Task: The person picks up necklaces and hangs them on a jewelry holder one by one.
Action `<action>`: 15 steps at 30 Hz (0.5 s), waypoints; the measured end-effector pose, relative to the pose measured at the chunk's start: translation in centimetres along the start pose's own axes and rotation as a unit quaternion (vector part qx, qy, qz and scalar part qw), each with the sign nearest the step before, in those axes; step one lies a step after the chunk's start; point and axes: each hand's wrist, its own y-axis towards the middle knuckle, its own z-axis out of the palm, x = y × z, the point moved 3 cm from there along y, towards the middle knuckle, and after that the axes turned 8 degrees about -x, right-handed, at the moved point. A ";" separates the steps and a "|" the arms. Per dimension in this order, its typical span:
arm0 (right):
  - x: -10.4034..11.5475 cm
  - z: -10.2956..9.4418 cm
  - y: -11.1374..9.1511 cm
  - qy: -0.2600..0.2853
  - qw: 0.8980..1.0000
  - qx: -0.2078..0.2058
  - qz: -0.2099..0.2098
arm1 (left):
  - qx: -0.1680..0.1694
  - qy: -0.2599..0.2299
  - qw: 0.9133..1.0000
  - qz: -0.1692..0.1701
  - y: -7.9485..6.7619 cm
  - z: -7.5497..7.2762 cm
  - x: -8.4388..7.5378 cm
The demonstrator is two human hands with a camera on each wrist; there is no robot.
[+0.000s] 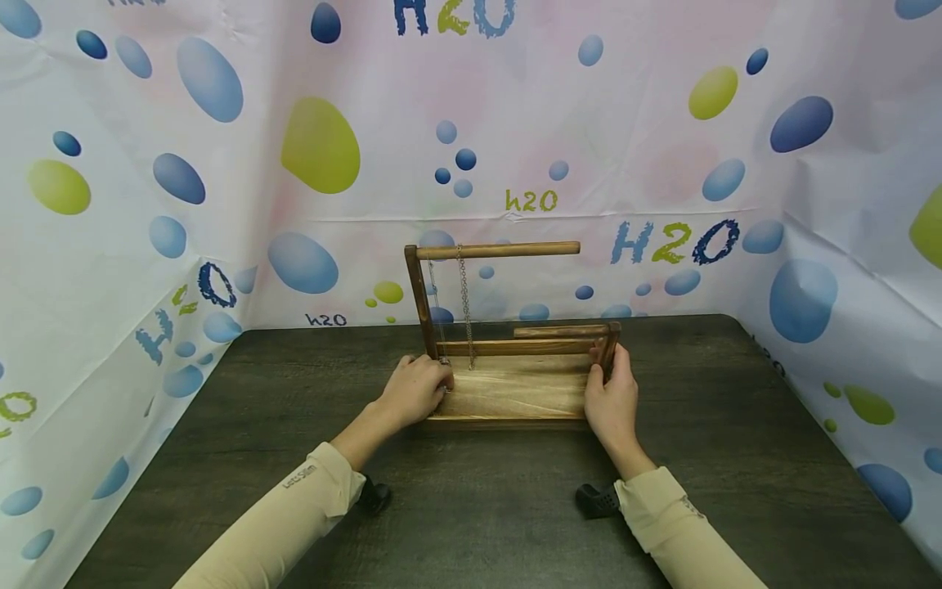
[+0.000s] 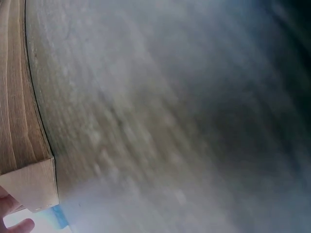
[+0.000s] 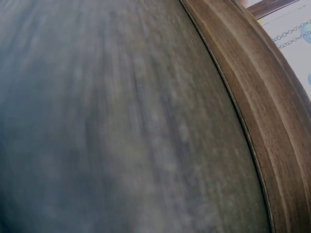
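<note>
A wooden jewelry stand (image 1: 515, 393) stands on the dark table, with a flat base, a tall post (image 1: 421, 298) at its left and a short post (image 1: 611, 348) at its right. Two thin chains, one of them a silver chain (image 1: 465, 303), hang from its upper bar (image 1: 508, 250). My left hand (image 1: 418, 388) grips the base's left end; some of its fingers are hidden. At the right end my right hand (image 1: 613, 401) holds the stand, thumb in front and fingers partly behind the short post. Both wrist views show the front of the wooden base (image 2: 17, 97) (image 3: 257, 111) close up.
The dark wood-grain table (image 1: 486, 507) extends around the stand on every side. Behind and beside it hangs a white backdrop (image 1: 515, 123) with blue and green drops and H2O lettering. A lower bar (image 1: 562, 331) runs left from the short post.
</note>
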 end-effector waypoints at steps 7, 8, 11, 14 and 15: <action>-0.1 0.1 0.0 -0.004 1.000 -0.003 -0.001 | -0.016 -0.016 1.000 -0.003 0.0 -0.1 -0.1; -0.1 0.1 0.0 -0.003 1.000 -0.003 -0.001 | -0.017 -0.016 1.000 -0.003 0.0 -0.1 -0.1; -0.1 0.1 0.0 0.002 1.000 -0.002 -0.003 | -0.026 -0.030 0.999 -0.007 0.1 -0.2 -0.2; -0.1 0.0 0.0 0.003 1.000 -0.005 -0.005 | -0.037 -0.071 0.997 -0.017 0.1 -0.5 -0.3; -0.1 0.0 0.0 0.003 1.000 -0.005 -0.005 | -0.038 -0.087 0.995 -0.023 0.1 -0.6 -0.4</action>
